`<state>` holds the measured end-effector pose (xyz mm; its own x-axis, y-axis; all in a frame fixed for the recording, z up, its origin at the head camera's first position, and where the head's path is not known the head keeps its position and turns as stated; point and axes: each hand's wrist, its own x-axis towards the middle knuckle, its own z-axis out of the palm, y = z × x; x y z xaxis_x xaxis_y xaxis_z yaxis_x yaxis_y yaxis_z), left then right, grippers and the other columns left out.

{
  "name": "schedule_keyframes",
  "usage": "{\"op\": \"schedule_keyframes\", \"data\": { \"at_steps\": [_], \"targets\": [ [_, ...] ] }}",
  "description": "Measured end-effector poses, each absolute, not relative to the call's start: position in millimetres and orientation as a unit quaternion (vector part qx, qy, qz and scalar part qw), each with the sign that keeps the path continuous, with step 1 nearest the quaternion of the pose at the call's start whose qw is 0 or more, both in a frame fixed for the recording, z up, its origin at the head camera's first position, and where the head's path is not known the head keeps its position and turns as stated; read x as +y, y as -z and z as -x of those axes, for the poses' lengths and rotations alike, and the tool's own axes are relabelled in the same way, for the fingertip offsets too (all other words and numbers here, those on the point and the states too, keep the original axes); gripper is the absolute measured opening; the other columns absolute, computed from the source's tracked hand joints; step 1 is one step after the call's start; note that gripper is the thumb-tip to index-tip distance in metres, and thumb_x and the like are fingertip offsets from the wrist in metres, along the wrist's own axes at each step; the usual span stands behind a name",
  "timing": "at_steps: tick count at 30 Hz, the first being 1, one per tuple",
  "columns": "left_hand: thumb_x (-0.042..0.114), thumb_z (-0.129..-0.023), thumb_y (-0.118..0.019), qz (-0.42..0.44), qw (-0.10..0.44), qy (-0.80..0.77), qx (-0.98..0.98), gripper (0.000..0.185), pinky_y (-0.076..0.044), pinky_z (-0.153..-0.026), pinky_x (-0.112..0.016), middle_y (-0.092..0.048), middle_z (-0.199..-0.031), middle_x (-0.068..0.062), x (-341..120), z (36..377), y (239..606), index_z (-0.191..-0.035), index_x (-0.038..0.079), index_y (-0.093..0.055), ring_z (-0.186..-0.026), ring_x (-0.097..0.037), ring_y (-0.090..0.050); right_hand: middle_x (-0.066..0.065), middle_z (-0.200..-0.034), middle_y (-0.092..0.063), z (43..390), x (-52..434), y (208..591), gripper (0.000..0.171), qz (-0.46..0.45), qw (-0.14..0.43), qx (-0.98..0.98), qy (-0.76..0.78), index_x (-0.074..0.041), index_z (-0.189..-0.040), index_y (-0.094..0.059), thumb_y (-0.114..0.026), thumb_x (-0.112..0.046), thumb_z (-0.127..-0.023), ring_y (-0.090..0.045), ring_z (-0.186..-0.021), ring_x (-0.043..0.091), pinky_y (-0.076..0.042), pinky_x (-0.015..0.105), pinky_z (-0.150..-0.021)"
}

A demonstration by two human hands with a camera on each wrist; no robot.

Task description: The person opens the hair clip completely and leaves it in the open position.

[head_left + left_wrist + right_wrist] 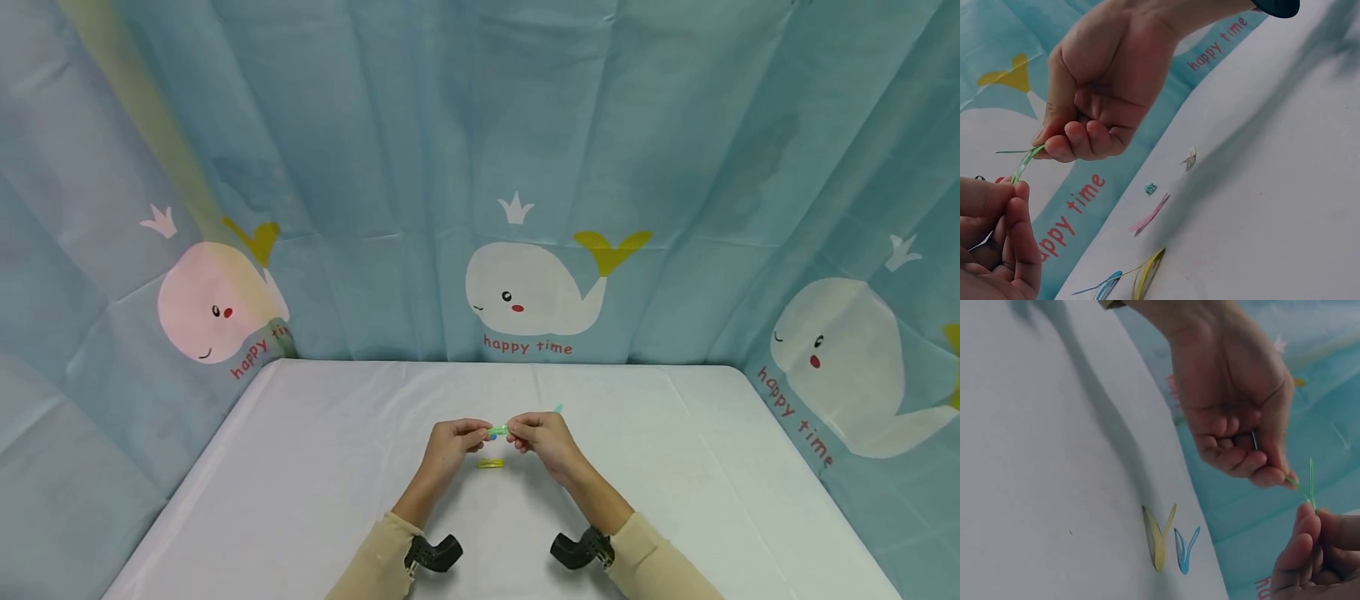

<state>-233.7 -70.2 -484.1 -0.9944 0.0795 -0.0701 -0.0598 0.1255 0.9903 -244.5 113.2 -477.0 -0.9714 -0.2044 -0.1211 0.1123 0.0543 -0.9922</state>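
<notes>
Though fingers hide most of it, green strip (498, 431) spans gap between hands above white table (300, 467), long axis left-right in head view. Left hand (452, 443) pinches one end, right hand (543, 437) pinches other. Strip's shape unclear. Yellow piece (491, 463) lies on table beneath; blue piece (1184, 549) just beside it.

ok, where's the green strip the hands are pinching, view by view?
Head: green strip at centre, between the left hand and right hand.
Left wrist: left edge, mid-height.
Right wrist: lower right.
Shared landmark: yellow loop on the table, just below the hands.
</notes>
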Motion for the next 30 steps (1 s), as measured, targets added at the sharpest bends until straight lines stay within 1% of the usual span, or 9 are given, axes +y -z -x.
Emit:
{"op": "schedule_keyframes", "data": {
  "at_steps": [3,7,10,14,17,24,27,30],
  "targets": [
    [0.015,-0.093,-0.064,-0.008,0.054,-0.671,0.739,0.024,-0.054,-0.084,-0.038,-0.072,-0.099,-0.019,-71.9,234.2,482.3,-0.105,-0.004,-0.071,-0.085,-0.019,-0.065,-0.001,-0.071,-0.067,246.4,113.4,475.8,0.023,0.028,0.115,0.712,0.692,0.012,-0.099,-0.067,-0.062,-0.010,-0.094,-0.057,-0.064,0.010,-0.051,0.024,-0.064],
    [0.015,-0.094,-0.063,-0.012,0.057,-0.673,0.737,0.025,-0.053,-0.087,-0.044,-0.073,-0.097,-0.017,-73.5,236.7,482.9,-0.106,-0.006,-0.070,-0.080,-0.013,-0.063,-0.001,-0.071,-0.067,247.4,114.7,475.7,0.023,0.022,0.122,0.705,0.698,0.012,-0.100,-0.067,-0.063,-0.010,-0.093,-0.057,-0.064,0.011,-0.051,0.025,-0.064],
    [0.015,-0.094,-0.063,-0.010,0.057,-0.672,0.739,0.025,-0.054,-0.085,-0.040,-0.073,-0.097,-0.019,-73.6,236.6,484.4,-0.106,-0.006,-0.070,-0.079,-0.012,-0.063,-0.001,-0.071,-0.067,246.6,115.3,476.1,0.022,0.022,0.123,0.705,0.698,0.011,-0.100,-0.067,-0.062,-0.009,-0.093,-0.058,-0.065,0.011,-0.051,0.024,-0.064],
    [0.018,-0.093,-0.065,-0.006,0.062,-0.674,0.736,0.024,-0.054,-0.078,-0.028,-0.072,-0.099,-0.021,-73.8,235.0,485.2,-0.104,-0.003,-0.071,-0.085,-0.020,-0.066,-0.001,-0.072,-0.066,245.8,116.0,477.1,0.021,0.019,0.124,0.703,0.701,0.011,-0.100,-0.068,-0.063,-0.009,-0.093,-0.058,-0.065,0.011,-0.051,0.024,-0.063],
    [0.018,-0.092,-0.066,-0.003,0.065,-0.676,0.734,0.024,-0.053,-0.077,-0.024,-0.072,-0.099,-0.020,-74.3,235.3,485.9,-0.103,-0.002,-0.072,-0.089,-0.026,-0.066,-0.001,-0.073,-0.066,245.8,116.6,477.1,0.023,0.020,0.126,0.698,0.704,0.011,-0.101,-0.067,-0.065,-0.010,-0.092,-0.058,-0.065,0.011,-0.051,0.024,-0.063],
    [0.019,-0.092,-0.066,-0.004,0.065,-0.676,0.734,0.024,-0.054,-0.081,-0.030,-0.070,-0.102,-0.021,-75.0,235.2,486.1,-0.104,-0.001,-0.071,-0.096,-0.034,-0.065,-0.001,-0.074,-0.067,245.4,118.3,474.6,0.030,0.027,0.129,0.695,0.707,0.013,-0.107,-0.065,-0.068,-0.011,-0.090,-0.058,-0.065,0.011,-0.051,0.024,-0.064],
    [0.020,-0.092,-0.067,-0.003,0.062,-0.672,0.738,0.025,-0.054,-0.081,-0.029,-0.070,-0.104,-0.021,-75.0,234.5,485.7,-0.105,-0.002,-0.071,-0.095,-0.032,-0.065,-0.001,-0.074,-0.067,245.2,118.8,473.8,0.032,0.030,0.132,0.693,0.708,0.015,-0.109,-0.064,-0.068,-0.011,-0.090,-0.058,-0.065,0.010,-0.051,0.023,-0.064],
    [0.020,-0.091,-0.068,-0.003,0.056,-0.669,0.741,0.026,-0.053,-0.081,-0.031,-0.070,-0.102,-0.020,-75.0,233.7,485.2,-0.105,-0.003,-0.071,-0.092,-0.028,-0.064,-0.001,-0.074,-0.067,245.2,119.0,473.7,0.033,0.034,0.135,0.692,0.708,0.015,-0.109,-0.063,-0.068,-0.011,-0.090,-0.057,-0.065,0.010,-0.051,0.022,-0.063]
  ]
}}
